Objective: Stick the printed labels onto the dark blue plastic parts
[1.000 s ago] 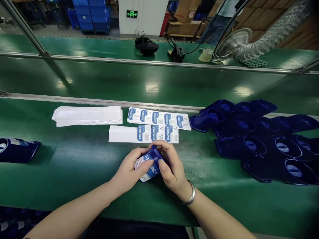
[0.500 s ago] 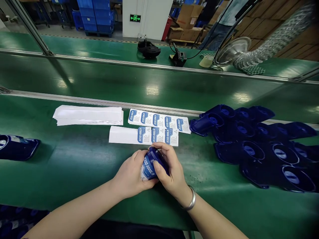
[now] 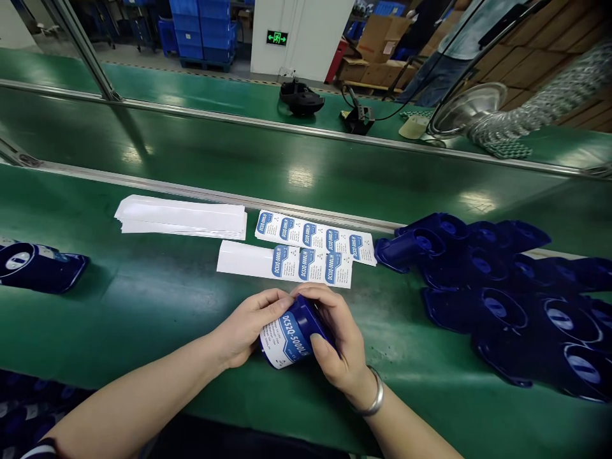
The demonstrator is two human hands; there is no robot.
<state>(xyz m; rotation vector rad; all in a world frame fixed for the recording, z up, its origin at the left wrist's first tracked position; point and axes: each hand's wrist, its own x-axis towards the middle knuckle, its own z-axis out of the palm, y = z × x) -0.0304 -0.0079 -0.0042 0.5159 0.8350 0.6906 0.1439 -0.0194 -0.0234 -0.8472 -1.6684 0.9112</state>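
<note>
White pillar (image 3: 320,48) | lit exit sign (image 3: 277,37) | grey floor (image 3: 243,62) | light glints (image 3: 300,176) on green tabletop (image 3: 215,150)

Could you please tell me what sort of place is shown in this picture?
Probably a factory workshop: many similar dark blue parts lie near strips of printed labels, and blue crates are stacked in the background.

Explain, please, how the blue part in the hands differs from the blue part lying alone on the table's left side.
The held part is gripped by the left hand and right hand, while the lone part lies on the green table. The held part turns its printed label toward the camera; the lone part shows a round, pale-centred face. Both are dark blue and glossy.
</note>
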